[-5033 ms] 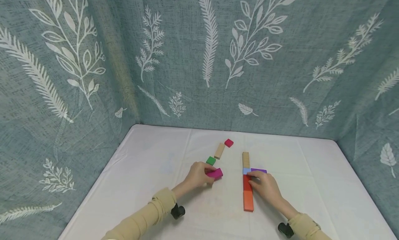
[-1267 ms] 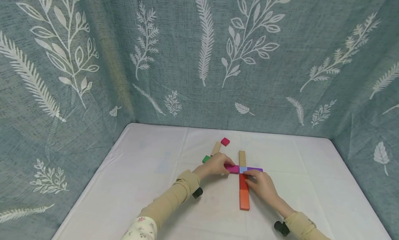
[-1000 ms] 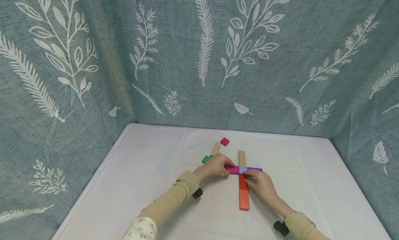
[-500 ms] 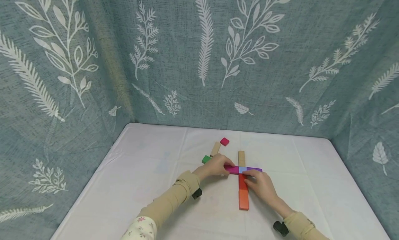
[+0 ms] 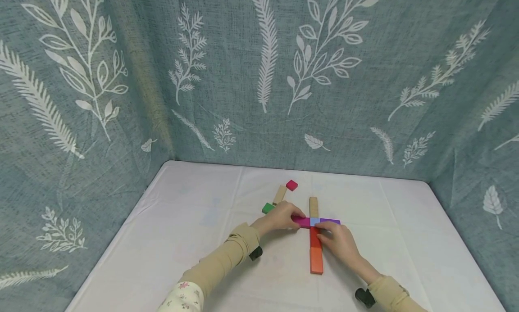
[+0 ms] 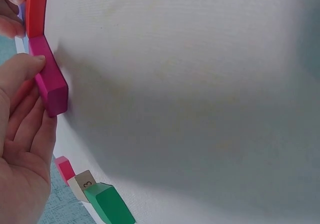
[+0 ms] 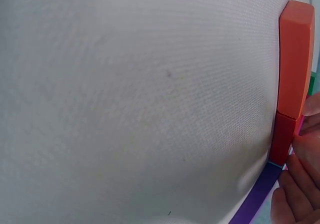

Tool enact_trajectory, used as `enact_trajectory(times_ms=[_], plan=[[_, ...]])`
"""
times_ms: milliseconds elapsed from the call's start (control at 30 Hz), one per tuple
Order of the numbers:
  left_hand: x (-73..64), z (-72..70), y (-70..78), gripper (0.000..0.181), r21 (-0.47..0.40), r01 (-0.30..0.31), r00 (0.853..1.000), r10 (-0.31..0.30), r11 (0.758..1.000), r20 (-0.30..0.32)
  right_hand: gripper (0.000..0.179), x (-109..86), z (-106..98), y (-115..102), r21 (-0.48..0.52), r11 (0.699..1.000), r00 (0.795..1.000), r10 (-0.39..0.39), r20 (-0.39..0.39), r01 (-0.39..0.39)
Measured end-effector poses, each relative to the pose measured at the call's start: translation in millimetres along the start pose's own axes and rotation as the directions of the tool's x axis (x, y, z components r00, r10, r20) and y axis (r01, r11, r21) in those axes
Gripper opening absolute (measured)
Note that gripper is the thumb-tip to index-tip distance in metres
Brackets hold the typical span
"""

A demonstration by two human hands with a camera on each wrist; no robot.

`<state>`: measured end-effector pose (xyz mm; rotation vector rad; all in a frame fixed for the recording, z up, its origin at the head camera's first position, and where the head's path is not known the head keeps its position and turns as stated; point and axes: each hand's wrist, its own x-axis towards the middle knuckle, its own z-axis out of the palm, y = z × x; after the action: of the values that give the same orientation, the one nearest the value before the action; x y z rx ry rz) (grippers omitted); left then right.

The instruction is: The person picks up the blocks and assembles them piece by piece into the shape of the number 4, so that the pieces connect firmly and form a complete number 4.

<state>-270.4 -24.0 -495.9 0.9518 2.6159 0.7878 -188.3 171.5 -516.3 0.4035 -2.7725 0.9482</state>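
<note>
My left hand [image 5: 280,216] pinches a magenta block [image 6: 49,77] between thumb and fingers; its far end meets the light blue block [image 5: 314,221] in the head view. That light blue block is the centre of a flat cross: a wooden piece [image 5: 314,207] beyond it, a purple block [image 5: 330,221] to its right, and a red block [image 5: 315,238] then an orange block [image 5: 316,260] toward me. My right hand [image 5: 341,243] rests its fingertips on the light blue block and the red block's right side. Its fingers partly cover both.
Behind my left hand lie a green block [image 5: 267,208], a loose wooden block [image 5: 279,195] and a crimson block [image 5: 291,185]. A white cloth [image 5: 194,204] covers the table. Patterned blue-green fabric [image 5: 243,78] hangs along its back and sides.
Since five seconds ago, my left hand has brought the magenta block rightward, from a tilted position to lying against the light blue block. My right hand stays in place. Little differs over the last second.
</note>
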Motion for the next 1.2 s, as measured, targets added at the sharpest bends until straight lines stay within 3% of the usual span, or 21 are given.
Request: enact_trajectory(times_ms=[333,733,933,1200], plan=[[-0.1,1.2,-0.2,0.032,-0.009,-0.003,1.000,0.002,1.000,-0.019,0.029,0.0,-0.3,-0.2,-0.006,1.000,1.000,-0.011,-0.012,0.011],[-4.9,-2.5,3.5,0.039,-0.118,0.026,0.996,-0.035,0.993,-0.076,0.030,0.5,-1.7,-0.8,-0.015,1.000,1.000,0.005,0.001,-0.005],[-6.6,-4.9,-1.4,0.044,-0.156,0.041,0.993,-0.057,0.987,-0.099,0.030,1.0,-1.5,0.4,-0.017,1.000,1.000,0.003,-0.004,-0.003],[-15.1,-12.6,-12.4,0.045,-0.277,-0.040,0.979,-0.018,0.960,-0.205,0.029,2.0,-2.2,0.4,-0.015,1.000,1.000,-0.002,0.001,0.002]])
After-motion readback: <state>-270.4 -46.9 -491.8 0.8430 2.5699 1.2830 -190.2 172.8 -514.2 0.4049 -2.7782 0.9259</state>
